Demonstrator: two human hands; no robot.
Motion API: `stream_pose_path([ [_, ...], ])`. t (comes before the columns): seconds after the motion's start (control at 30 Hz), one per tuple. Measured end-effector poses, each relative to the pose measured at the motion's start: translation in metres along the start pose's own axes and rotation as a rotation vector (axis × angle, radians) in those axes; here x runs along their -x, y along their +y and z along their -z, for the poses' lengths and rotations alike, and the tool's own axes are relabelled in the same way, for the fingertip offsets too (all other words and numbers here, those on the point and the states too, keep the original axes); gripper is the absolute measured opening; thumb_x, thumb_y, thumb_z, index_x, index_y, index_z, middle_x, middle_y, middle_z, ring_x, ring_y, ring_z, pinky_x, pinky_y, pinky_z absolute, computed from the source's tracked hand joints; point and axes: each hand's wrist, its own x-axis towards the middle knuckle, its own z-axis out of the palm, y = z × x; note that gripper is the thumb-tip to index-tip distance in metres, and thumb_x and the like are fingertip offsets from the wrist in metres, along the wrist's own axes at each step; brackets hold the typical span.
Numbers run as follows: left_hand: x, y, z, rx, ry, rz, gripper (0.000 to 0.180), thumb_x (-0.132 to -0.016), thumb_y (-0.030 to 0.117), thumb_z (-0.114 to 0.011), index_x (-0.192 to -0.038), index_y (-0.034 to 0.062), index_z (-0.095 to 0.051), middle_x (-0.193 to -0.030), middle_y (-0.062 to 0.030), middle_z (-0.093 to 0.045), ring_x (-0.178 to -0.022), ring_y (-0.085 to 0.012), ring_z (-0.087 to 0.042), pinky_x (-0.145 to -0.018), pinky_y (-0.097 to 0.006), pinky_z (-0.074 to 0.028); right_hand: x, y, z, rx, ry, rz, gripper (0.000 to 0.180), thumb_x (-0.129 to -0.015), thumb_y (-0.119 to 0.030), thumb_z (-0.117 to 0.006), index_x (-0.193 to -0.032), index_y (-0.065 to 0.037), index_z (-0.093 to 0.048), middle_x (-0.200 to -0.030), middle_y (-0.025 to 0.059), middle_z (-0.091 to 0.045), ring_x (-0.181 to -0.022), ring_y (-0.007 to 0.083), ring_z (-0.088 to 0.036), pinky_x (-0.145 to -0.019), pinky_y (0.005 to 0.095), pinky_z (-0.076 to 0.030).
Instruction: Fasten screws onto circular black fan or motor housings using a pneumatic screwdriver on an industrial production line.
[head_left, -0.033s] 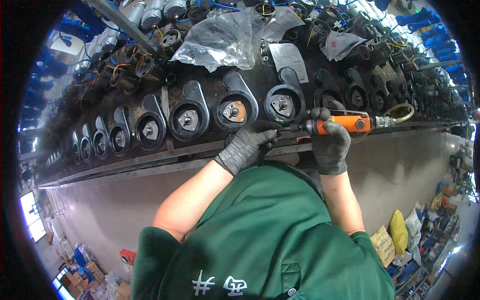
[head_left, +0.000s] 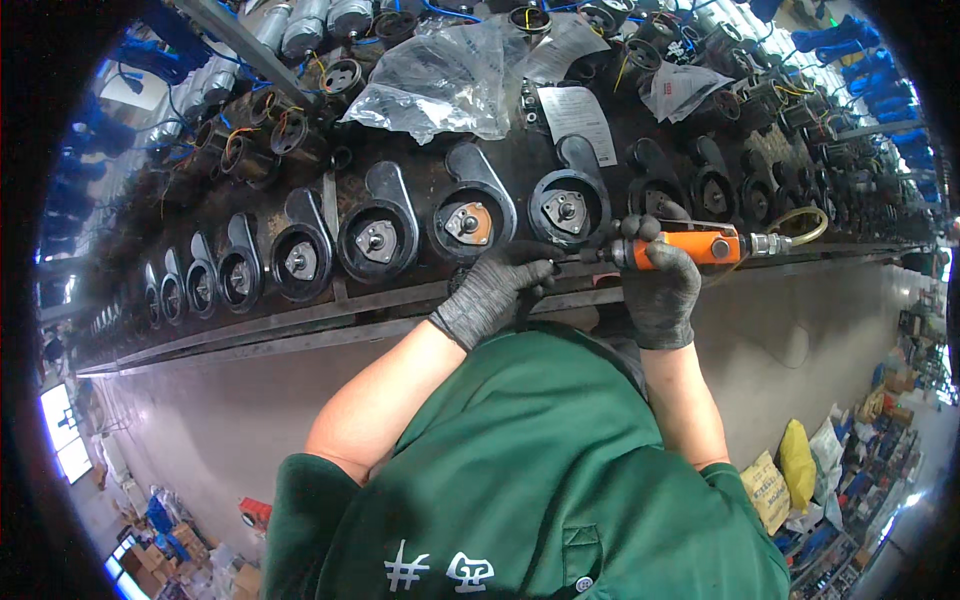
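Observation:
My right hand (head_left: 662,285), in a dark grey glove, is wrapped round an orange air screwdriver (head_left: 690,247) lying sideways, its nose toward my left hand. My left hand (head_left: 495,290), gloved the same way, is closed in a pinch at the tip of the driver's bit (head_left: 575,257). Whatever those fingers hold is too small to make out. Just beyond the bit sits a black snail-shaped housing (head_left: 570,205) with a grey metal plate and a shaft in its centre. Left of it, another black housing (head_left: 474,222) shows an orange-brown patch on its plate.
More such housings line the bench's front edge (head_left: 380,300) on both sides. Behind them lie a clear plastic bag (head_left: 440,85), a printed sheet (head_left: 580,118) and black motor casings (head_left: 290,130) with loose wires. An air hose (head_left: 812,225) curves from the driver's rear.

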Motion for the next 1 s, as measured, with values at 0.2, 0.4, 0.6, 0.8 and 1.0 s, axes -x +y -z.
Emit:
stream_pose_path([
  [0.2,-0.009,-0.006,0.006,0.034,-0.036,0.001,0.027,-0.093,0.012,-0.067,-0.116,-0.0019,-0.068,-0.092,-0.0067,-0.069,-0.077,-0.0121,-0.06,-0.07,-0.027,-0.051,-0.006,0.002,0.005,0.007,-0.004,-0.011,0.061,-0.075,-0.005,-0.067,-0.132,-0.008,-0.047,-0.101,0.0086,-0.065,-0.101,0.0279,-0.062,-0.095,0.0442,-0.051],
  [0.4,-0.014,0.004,0.003,-0.267,-0.025,-0.091,0.033,-0.095,0.022,-0.066,-0.118,-0.0014,-0.067,-0.094,-0.0116,-0.071,-0.084,-0.0192,-0.065,-0.077,-0.033,-0.053,-0.014,0.0,0.005,0.005,-0.04,0.021,0.06,-0.074,-0.004,-0.067,-0.131,-0.009,-0.049,-0.099,0.0081,-0.066,-0.1,0.0269,-0.063,-0.092,0.0434,-0.052],
  [0.6,-0.053,0.023,0.001,-0.952,0.078,-0.549,0.043,-0.093,0.037,-0.066,-0.121,0.0047,-0.067,-0.108,-0.0203,-0.071,-0.103,-0.0331,-0.068,-0.09,-0.042,-0.052,-0.036,-0.009,0.022,0.066,0.064,-0.074,0.042,-0.075,-0.006,-0.064,-0.116,-0.002,-0.059,-0.102,0.0093,-0.064,-0.103,0.0273,-0.062,-0.09,0.0408,-0.052],
  [0.8,-0.111,0.065,0.005,-1.428,0.241,-0.461,0.052,-0.088,0.045,-0.068,-0.123,0.0076,-0.067,-0.114,-0.0206,-0.067,-0.109,-0.0347,-0.065,-0.097,-0.046,-0.05,-0.068,0.003,0.048,0.29,0.07,0.074,0.041,-0.082,-0.004,-0.064,-0.123,-0.001,-0.058,-0.109,0.0136,-0.067,-0.1,0.0243,-0.066,-0.089,0.0378,-0.056],
  [1.0,-0.139,0.073,-0.008,-1.692,0.183,-0.215,0.054,-0.077,0.05,-0.074,-0.109,0.0059,-0.073,-0.115,-0.0205,-0.069,-0.111,-0.0358,-0.065,-0.098,-0.046,-0.051,-0.082,0.015,0.049,0.372,0.001,0.216,0.048,-0.083,0.002,-0.066,-0.128,-0.005,-0.054,-0.105,0.012,-0.067,-0.092,0.0227,-0.066,-0.087,0.0374,-0.056],
])
